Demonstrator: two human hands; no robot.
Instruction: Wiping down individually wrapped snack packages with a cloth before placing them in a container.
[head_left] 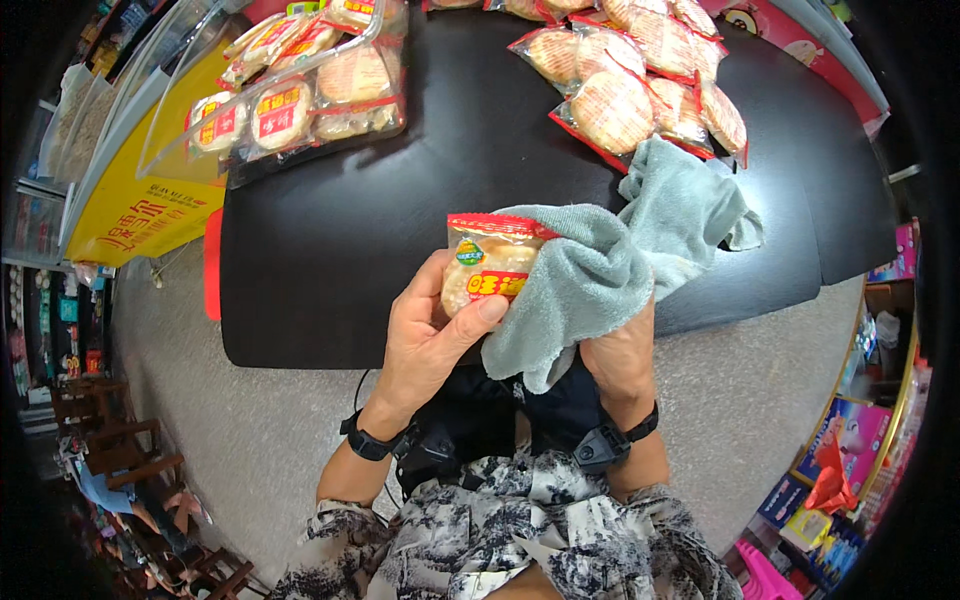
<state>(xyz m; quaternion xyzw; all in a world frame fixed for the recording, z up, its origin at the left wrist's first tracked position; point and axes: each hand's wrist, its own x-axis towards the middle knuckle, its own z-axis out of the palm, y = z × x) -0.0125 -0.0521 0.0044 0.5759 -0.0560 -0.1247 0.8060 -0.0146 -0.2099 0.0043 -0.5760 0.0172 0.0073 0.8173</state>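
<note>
Near the front edge of the black table, my left hand (430, 328) is closed round a packet of rice crackers (465, 265), a clear wrapper with a red top seal. A grey-green cloth (585, 285) covers the packet's right side and trails across the table to the right. My right hand (622, 352) grips the cloth from below and presses it to the packet; its fingers are mostly hidden under the fabric. Just past the cloth's far end lies a pile of similar cracker packets (612, 112).
A clear plastic bin (165, 140) with several cracker packets (355, 75) stands at the far left of the black table (300, 270). Beside it is a yellow panel (140, 215). Shelves of goods line both sides; wooden chairs (100, 415) stand at the lower left.
</note>
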